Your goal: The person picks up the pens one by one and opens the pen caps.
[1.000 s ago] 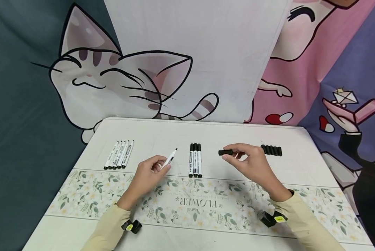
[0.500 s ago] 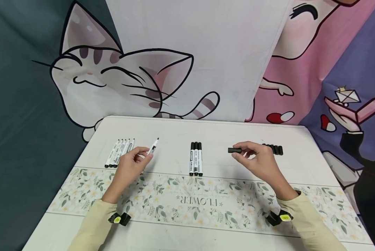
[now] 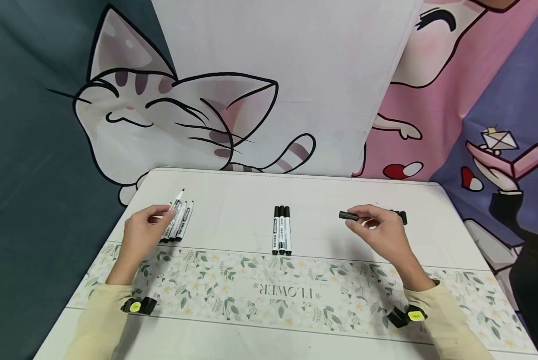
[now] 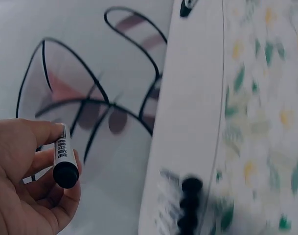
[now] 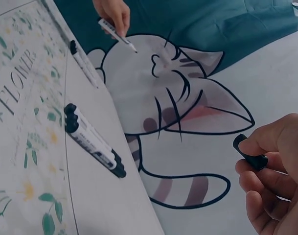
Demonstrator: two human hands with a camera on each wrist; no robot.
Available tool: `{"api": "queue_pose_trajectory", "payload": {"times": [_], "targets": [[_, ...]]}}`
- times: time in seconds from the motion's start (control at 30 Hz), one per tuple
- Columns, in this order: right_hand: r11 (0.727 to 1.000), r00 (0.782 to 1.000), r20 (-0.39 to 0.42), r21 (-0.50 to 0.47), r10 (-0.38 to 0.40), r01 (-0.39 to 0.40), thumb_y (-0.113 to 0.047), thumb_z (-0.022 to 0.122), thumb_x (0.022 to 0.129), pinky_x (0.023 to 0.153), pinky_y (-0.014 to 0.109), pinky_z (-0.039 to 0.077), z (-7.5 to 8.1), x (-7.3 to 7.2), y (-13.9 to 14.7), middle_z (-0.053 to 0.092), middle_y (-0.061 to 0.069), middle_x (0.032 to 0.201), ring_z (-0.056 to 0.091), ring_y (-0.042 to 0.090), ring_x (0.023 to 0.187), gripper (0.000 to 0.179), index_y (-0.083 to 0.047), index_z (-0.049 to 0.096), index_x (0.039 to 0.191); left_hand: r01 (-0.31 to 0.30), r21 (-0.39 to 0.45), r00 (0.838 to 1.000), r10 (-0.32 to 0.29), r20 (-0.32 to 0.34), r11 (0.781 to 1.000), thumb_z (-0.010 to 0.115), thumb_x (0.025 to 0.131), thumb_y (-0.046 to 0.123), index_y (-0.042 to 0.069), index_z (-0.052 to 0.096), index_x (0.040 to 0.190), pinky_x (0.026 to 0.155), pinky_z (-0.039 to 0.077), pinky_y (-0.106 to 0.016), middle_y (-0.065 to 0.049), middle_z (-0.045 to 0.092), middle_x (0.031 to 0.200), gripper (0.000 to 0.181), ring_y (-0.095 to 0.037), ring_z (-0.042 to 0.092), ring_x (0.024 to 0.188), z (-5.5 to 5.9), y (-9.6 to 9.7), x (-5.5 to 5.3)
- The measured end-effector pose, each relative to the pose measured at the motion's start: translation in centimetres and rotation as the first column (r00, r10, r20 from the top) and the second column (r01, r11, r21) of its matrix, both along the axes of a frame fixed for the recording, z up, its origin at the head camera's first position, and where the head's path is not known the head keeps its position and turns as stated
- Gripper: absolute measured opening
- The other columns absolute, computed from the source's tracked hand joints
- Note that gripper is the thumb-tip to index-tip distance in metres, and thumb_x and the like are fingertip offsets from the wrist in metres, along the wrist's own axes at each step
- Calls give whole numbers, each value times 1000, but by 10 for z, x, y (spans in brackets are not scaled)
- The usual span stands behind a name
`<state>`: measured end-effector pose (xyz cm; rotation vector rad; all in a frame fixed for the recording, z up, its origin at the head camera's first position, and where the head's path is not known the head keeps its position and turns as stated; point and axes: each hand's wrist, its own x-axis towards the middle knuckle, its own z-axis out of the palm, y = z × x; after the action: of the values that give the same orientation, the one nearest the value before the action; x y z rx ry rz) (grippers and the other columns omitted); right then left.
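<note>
My left hand [image 3: 144,227] pinches an uncapped white marker [image 4: 64,152], its black tip pointing up and away. It hovers over a row of uncapped markers [image 3: 185,222] lying side by side at the table's left, hiding part of that row. Between thumb and fingers, my right hand [image 3: 379,230] pinches a black marker cap [image 5: 250,152], held above the table. Just behind that hand lies a row of black caps [image 3: 404,218], mostly covered by it. Three capped markers [image 3: 282,231] lie together in the middle, between the hands.
The white table [image 3: 233,210] carries a flower-printed band [image 3: 269,285] across its front half. A curtain printed with a cat [image 3: 233,40] hangs behind the table's back edge. Each wrist wears a small black camera [image 3: 148,305].
My left hand has moved left with the uncapped marker, from beside the middle markers to over the left row. My right hand has shifted slightly right, still pinching the cap.
</note>
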<state>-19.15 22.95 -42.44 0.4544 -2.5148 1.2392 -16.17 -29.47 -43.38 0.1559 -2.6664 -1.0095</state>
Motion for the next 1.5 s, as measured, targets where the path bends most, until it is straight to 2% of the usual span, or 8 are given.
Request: {"api": "queue_pose_trajectory", "payload": {"times": [0.2, 0.37, 0.5, 0.77, 0.9, 1.03, 1.2, 1.5], "targets": [[998, 998, 28, 10, -63, 62, -8, 81, 87, 68, 12, 49, -1, 0, 12, 75, 8, 86, 62, 0, 73, 20, -9, 78, 107, -64, -2, 998, 64, 28, 998, 59, 103, 43, 4, 68, 132, 67, 49, -35, -20, 70, 116, 50, -34, 64, 99, -9, -25, -4], [993, 992, 53, 23, -118, 117, -13, 81, 89, 68, 12, 47, -1, 1, 22, 77, 11, 90, 62, -1, 74, 20, -9, 78, 109, -118, 14, 991, 117, 58, 993, 59, 103, 45, 5, 68, 133, 67, 49, -32, -23, 69, 117, 51, -36, 64, 101, -20, -41, -7], [989, 986, 71, 25, -149, 148, -17, 80, 91, 66, 14, 48, -2, 1, 31, 77, 6, 91, 63, 0, 74, 22, -10, 77, 111, -153, 4, 986, 152, 71, 988, 58, 103, 45, 3, 68, 133, 68, 49, -36, -26, 70, 117, 52, -39, 65, 103, -29, -51, -12], [981, 975, 108, -2, -194, 196, -24, 78, 93, 63, 16, 48, -7, 3, 48, 68, -19, 88, 63, 0, 77, 26, -10, 77, 115, -163, -26, 981, 164, 103, 986, 57, 104, 42, -2, 68, 131, 69, 51, -42, -28, 70, 114, 52, -41, 66, 99, -43, -66, -19], [974, 970, 106, -41, -219, 224, -22, 79, 92, 66, 12, 48, -10, 3, 55, 67, -20, 90, 62, 0, 79, 28, -7, 77, 116, -178, -17, 975, 179, 132, 984, 57, 104, 42, -2, 68, 130, 71, 52, -46, -29, 69, 118, 52, -42, 65, 102, -50, -72, -23], [965, 964, 99, -62, -246, 253, -20, 79, 92, 71, 9, 46, -13, 2, 63, 65, -18, 93, 59, 0, 84, 29, -5, 77, 117, -205, 12, 959, 198, 203, 979, 54, 105, 44, -1, 66, 134, 81, 52, -54, -28, 66, 124, 55, -43, 62, 108, -58, -76, -29], [955, 955, 98, -72, -280, 287, -20, 79, 92, 73, 9, 46, -16, 1, 71, 64, -18, 94, 58, -2, 88, 31, -4, 76, 119, -237, 45, 941, 218, 258, 970, 53, 105, 45, -1, 64, 135, 89, 50, -56, -28, 64, 129, 56, -43, 60, 113, -66, -78, -35], [925, 922, 166, -90, -351, 369, -25, 78, 93, 66, 11, 45, -15, 5, 82, 63, -26, 95, 57, -2, 89, 38, -5, 74, 125, -222, 104, 943, 187, 275, 969, 57, 103, 45, -3, 65, 134, 96, 48, -57, -29, 63, 132, 58, -45, 58, 119, -72, -79, -37]]}}
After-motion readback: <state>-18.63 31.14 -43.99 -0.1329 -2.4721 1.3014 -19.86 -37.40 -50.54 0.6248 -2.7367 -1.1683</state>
